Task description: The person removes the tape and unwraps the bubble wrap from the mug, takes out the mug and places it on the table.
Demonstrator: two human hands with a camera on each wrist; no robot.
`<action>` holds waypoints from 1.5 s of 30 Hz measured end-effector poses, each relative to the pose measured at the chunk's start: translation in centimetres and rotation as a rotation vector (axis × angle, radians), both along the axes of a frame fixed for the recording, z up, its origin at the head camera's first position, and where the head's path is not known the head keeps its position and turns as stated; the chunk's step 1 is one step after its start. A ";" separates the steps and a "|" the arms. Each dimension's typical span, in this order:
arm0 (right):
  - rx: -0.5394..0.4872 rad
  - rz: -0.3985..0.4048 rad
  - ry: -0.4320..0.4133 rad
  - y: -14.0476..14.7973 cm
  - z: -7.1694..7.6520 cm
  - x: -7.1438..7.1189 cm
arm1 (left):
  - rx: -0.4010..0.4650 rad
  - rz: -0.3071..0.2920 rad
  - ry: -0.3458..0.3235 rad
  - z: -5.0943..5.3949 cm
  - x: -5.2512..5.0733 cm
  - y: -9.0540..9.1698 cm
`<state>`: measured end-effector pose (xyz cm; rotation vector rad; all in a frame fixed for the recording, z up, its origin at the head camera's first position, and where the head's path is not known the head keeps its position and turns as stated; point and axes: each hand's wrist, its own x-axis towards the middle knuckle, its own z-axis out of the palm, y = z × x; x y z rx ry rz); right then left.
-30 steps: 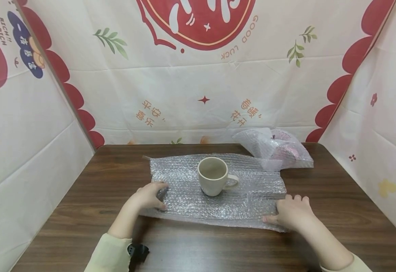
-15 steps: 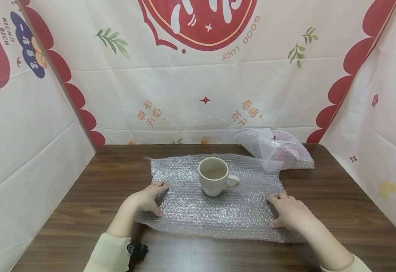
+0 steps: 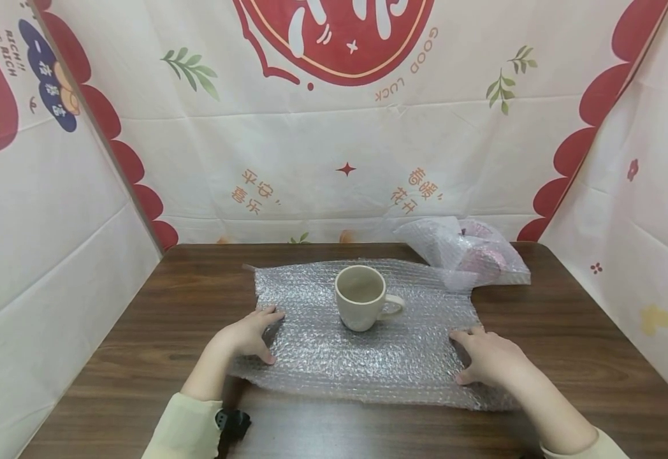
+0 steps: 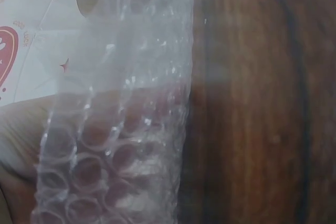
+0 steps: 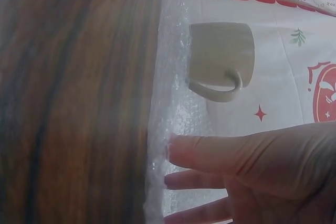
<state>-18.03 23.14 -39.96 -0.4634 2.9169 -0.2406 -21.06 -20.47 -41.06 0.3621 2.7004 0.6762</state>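
A cream mug (image 3: 359, 298) stands upright on a sheet of bubble wrap (image 3: 363, 363) spread over the table, its handle pointing right. In the head view my left hand (image 3: 248, 335) rests on the wrap's left part, thumb and fingers spread apart. Opposite it, my right hand (image 3: 491, 360) touches the wrap's right part with thumb and fingertips. The left wrist view has bubble wrap (image 4: 121, 129) in front of part of the left hand (image 4: 21, 140). From the right wrist, the thumb and straight fingers of the right hand (image 5: 252, 166) meet the wrap; the mug (image 5: 223, 56) is beyond.
At the back right of the brown wooden table (image 3: 322, 427) lies a bubble-wrapped bundle (image 3: 471, 252) with something pink inside, overlapping the sheet's far edge. A printed cloth (image 3: 345, 134) hangs behind the table and along both sides.
The near edge of the bubble wrap has come toward me and lies flatter. My right hand has shifted its fingers inward on the sheet; over the last half second everything stays still.
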 end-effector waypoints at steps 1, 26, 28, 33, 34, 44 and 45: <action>0.000 0.001 -0.001 0.0 0.0 0.0 | -0.001 -0.001 0.002 0.0 0.0 0.0; -0.328 0.048 0.144 -2.3 2.3 -2.3 | 0.289 0.052 0.213 1.7 -0.9 2.8; -0.374 0.050 0.156 -2.4 2.3 -2.7 | 0.334 0.071 0.221 1.6 -1.0 3.2; -0.477 0.067 0.179 -2.9 1.9 -3.6 | 0.446 0.101 0.250 1.1 -1.2 4.1; -0.498 0.073 0.183 -3.0 1.8 -3.8 | 0.465 0.102 0.255 1.0 -1.3 4.3; -0.631 0.130 0.126 -4.2 1.1 -5.5 | 0.578 0.106 0.251 0.8 -1.9 6.7; -0.640 0.133 0.120 -4.3 1.0 -5.6 | 0.590 0.099 0.244 0.8 -2.1 6.9</action>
